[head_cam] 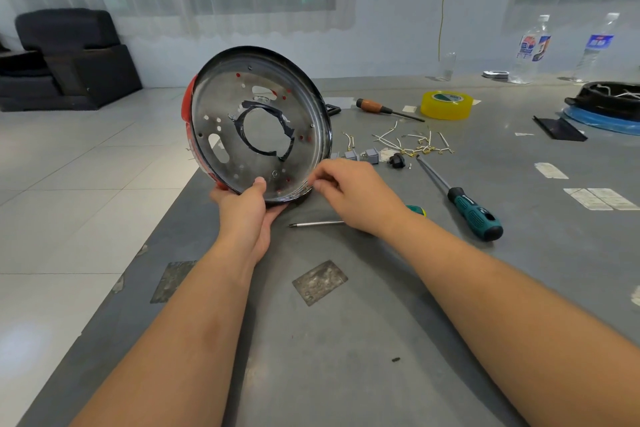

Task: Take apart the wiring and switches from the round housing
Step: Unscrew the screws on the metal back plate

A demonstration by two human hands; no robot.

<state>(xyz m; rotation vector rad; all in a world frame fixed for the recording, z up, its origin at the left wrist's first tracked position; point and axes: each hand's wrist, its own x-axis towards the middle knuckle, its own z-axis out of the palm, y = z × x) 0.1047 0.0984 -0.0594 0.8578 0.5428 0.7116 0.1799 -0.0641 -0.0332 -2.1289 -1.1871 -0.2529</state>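
Nearest the camera, two bare forearms reach over the grey worktop (346, 340) to the round housing (258, 125). The housing stands tilted on its edge near the worktop's left side, its metal face with a big centre hole turned to the camera, red shell behind. The left hand (247, 215) has its grip on the lower rim, thumb pressed on the face and fingers cupped under. The right hand (353, 194) touches the rim's lower right, fingertips curled together there; whether they pinch anything, I cannot tell. Just right of the housing lie small grey switches (362, 154) and loose white wires (412, 142). A green-handled screwdriver (464, 201) lies further right. Behind the wires sit a wooden-handled screwdriver (384, 109) and a yellow tape roll (446, 105).
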